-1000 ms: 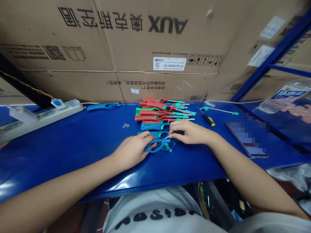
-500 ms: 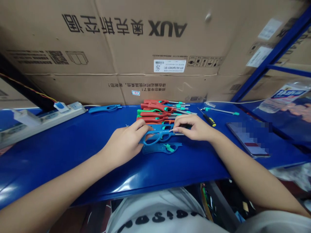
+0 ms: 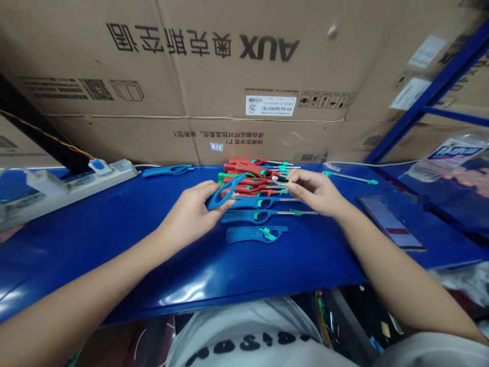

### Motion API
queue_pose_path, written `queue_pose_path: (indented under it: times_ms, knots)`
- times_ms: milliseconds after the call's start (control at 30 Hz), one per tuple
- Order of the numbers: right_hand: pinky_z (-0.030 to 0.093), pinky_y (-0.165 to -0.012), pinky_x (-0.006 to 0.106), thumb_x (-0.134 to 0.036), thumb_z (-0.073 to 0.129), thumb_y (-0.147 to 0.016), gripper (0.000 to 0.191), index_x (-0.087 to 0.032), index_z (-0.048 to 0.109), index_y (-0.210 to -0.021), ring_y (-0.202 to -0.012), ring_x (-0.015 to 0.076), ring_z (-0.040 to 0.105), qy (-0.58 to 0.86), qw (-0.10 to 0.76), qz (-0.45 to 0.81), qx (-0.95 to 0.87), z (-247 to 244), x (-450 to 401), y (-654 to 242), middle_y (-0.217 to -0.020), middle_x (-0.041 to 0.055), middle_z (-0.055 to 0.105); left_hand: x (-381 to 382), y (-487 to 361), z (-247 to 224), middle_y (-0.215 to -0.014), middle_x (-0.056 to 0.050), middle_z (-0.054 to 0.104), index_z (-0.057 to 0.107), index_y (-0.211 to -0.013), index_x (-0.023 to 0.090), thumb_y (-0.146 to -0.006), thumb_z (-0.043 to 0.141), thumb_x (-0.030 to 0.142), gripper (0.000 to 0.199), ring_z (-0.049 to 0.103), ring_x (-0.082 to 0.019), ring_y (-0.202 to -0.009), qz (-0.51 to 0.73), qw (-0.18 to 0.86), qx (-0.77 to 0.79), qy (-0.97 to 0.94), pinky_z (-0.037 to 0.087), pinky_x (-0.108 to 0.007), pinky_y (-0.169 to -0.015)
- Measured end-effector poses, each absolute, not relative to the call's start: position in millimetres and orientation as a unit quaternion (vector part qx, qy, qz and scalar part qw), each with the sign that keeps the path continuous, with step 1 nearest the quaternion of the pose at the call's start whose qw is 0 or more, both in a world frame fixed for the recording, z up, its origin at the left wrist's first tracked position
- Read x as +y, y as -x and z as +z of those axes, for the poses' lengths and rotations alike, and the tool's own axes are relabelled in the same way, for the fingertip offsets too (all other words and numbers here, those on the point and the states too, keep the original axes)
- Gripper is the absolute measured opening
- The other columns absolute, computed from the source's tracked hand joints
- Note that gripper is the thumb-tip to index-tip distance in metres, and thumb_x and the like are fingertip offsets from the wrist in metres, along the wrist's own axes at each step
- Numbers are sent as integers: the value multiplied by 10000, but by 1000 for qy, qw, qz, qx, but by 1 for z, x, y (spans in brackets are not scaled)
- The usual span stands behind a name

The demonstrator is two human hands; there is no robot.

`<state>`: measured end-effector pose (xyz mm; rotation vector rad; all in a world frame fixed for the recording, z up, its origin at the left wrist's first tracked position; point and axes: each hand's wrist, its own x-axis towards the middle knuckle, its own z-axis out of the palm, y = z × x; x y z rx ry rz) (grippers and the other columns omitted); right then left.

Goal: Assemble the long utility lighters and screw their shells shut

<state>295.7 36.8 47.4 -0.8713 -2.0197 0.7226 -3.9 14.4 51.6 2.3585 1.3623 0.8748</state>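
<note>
My left hand (image 3: 194,204) is closed round a blue plastic handle shell (image 3: 226,192) with an oval loop, tilted up to the right. My right hand (image 3: 317,191) pinches a small black part (image 3: 282,179) with a white end, above the metal rods. Between and behind the hands lie several red lighters (image 3: 248,168) in a stack. In front of them are blue lighters (image 3: 244,216) with metal rods. Nearest me lies an open blue shell half (image 3: 244,235) with a green piece in it.
A white power strip (image 3: 76,186) stands at the left, near another blue shell (image 3: 164,171). To the right are a metal rod with green ends (image 3: 353,178), a phone (image 3: 391,224) and a plastic bottle (image 3: 443,155). A large cardboard box (image 3: 214,71) stands behind.
My left hand has lifted and turned the blue shell away from the lighters. My right hand has moved slightly right and up, with the black part now showing. The yellow-handled screwdriver is no longer visible.
</note>
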Motion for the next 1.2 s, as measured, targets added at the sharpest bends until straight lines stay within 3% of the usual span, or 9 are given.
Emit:
queue_pose_path:
  times_ms: [200,400,533,700,800,900,967,1067,1200]
  knots:
    - [441,-693,284,-399,443,-1031,228,-212,503,-917,-726,144,525,322,337,303,-831,39,12,-261,-820,19,575,-4,-26,35,-731,-8,698,704,-961,163,-800,730,470,348,515,-99,-480,331,470,472,-668,437,-226,-458]
    - [384,-618,241,-421,735,-844,372,-219,461,-994,-690,123,515,353,256,290,-852,32,2,-245,-843,-16,583,-10,-40,24,-884,-46,723,713,-944,149,-709,804,493,426,468,-58,-455,363,560,461,-584,434,-211,-419]
    - [399,-620,235,-255,547,-951,211,-221,438,-1128,-659,118,521,336,242,350,-840,35,4,-252,-797,-29,587,-4,-34,22,-913,-47,732,716,-991,154,-727,782,485,428,480,-71,-466,343,513,477,-626,418,-221,-434]
    - [354,-580,238,-153,508,-892,270,-219,468,-1151,-607,125,490,381,174,265,-869,45,5,-263,-764,-30,582,1,-25,15,-946,-30,738,723,-1006,181,-832,689,318,224,652,-185,-810,294,339,438,-779,494,-296,-742]
    - [323,-563,246,-244,563,-892,195,-203,509,-1075,-610,149,526,402,103,197,-888,44,4,-262,-723,-14,604,1,-25,13,-944,-29,724,708,-1011,178,-837,679,264,196,654,-192,-836,249,293,403,-831,473,-294,-757]
    - [310,-555,254,-458,652,-878,332,-175,553,-1021,-641,178,565,411,59,157,-896,39,5,-257,-753,36,650,0,-26,14,-921,-31,719,698,-977,177,-835,701,288,180,654,-195,-826,215,281,397,-847,463,-281,-727]
    - [303,-555,257,-481,649,-886,313,-173,599,-902,-632,174,564,405,38,152,-901,37,5,-256,-745,52,662,0,-26,15,-931,-36,723,699,-981,181,-830,718,316,203,656,-203,-834,199,272,403,-851,465,-283,-726]
    - [295,-552,247,-337,627,-898,243,-175,594,-720,-580,132,518,377,53,180,-907,40,8,-260,-662,16,622,1,-24,17,-965,-39,731,698,-1025,195,-843,710,320,221,664,-212,-852,183,266,408,-854,475,-293,-737]
    - [337,-564,227,-289,611,-881,169,-170,614,-762,-588,111,492,361,170,222,-890,49,16,-278,-643,-20,569,3,-21,18,-1039,-47,733,693,-1054,207,-852,709,325,234,677,-229,-926,174,258,403,-861,499,-318,-785]
